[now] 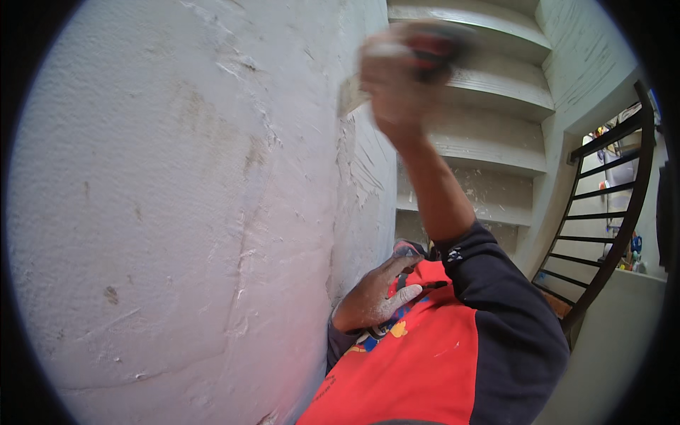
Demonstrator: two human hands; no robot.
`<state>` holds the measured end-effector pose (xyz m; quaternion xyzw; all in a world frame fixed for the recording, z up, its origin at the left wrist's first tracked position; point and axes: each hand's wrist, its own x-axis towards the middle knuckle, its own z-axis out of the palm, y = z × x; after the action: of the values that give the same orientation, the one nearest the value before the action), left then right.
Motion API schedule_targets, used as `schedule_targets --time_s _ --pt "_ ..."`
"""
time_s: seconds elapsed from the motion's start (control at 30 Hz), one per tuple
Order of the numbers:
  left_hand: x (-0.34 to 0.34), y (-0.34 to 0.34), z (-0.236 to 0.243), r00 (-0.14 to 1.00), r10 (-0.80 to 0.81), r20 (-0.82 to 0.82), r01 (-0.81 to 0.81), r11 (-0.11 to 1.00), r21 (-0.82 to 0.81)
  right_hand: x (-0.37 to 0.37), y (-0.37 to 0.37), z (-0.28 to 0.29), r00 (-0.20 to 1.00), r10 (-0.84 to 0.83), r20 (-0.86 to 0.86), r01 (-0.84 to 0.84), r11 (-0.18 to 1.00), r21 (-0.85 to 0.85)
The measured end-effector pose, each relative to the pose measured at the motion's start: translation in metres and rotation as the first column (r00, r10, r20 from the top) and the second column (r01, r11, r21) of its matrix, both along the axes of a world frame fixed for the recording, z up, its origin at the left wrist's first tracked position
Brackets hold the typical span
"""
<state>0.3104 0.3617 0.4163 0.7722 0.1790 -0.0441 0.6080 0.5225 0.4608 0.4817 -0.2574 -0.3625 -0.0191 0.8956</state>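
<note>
My right hand (402, 78) is raised against the stairs behind it, blurred by motion. It is closed around a scraper with a red and black handle (433, 53). The scraper's flat, pale blade (350, 95) is at the edge of the white wall (177, 177); whether it touches the wall I cannot tell. My left hand (379, 294), dusted with white powder, lies low in front of my red shirt (418, 361). Its thumb and fingers are apart, with nothing seen between them. Rough ridges, stains and peeling patches mark the wall.
Dusty pale steps (489, 131) rise ahead, between the wall on the left and a pale side wall (588, 49) on the right. A dark metal railing (602, 188) stands at the right, with several colourful items visible beyond it. White flakes lie on the lower steps.
</note>
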Motion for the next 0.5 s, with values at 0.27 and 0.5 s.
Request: schedule_targets --time_s 0.27,0.5 --pt "-0.001 -0.001 0.004 1.0 -0.02 -0.022 0.02 1.0 -0.002 0.048 -0.025 0.007 0.883 0.369 0.292 -0.44 0.866 0.238" --pt "-0.002 0.002 0.002 1.0 0.022 0.004 -0.022 1.0 0.002 0.008 -0.015 0.018 0.843 0.534 0.062 -0.51 0.758 0.407"
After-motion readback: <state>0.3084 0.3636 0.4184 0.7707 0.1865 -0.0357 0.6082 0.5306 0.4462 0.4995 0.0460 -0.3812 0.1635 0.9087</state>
